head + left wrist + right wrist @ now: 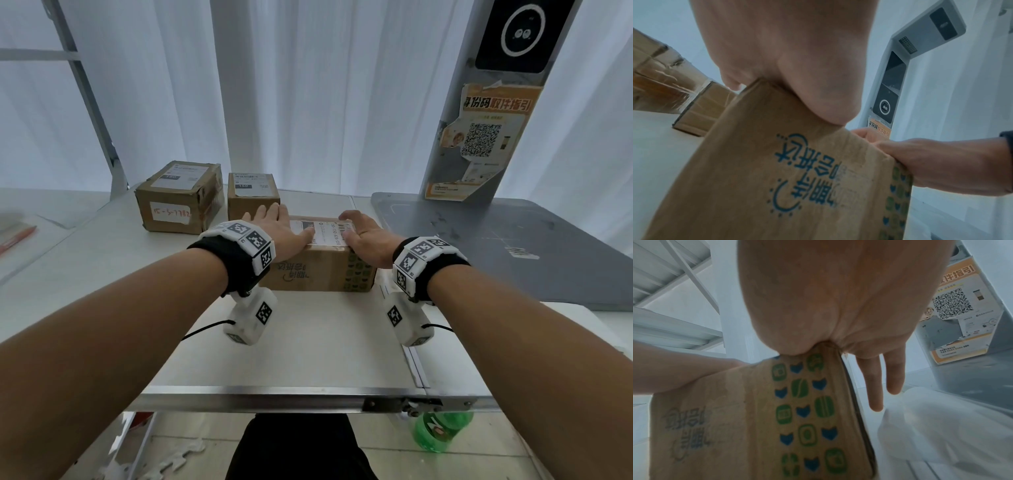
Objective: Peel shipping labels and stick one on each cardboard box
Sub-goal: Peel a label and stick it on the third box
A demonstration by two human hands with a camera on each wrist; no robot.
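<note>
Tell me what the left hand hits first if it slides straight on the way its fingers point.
Probably the small cardboard box just beyond the left hand, though depth is unclear.

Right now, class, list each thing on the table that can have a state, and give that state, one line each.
Near box: closed, label on top.
Shipping label: stuck on near box, pressed flat.
Left hand: open, flat on box top.
Right hand: open, resting on box's right edge.
Large back box: taped closed, labelled.
Small back box: closed, labelled.
</note>
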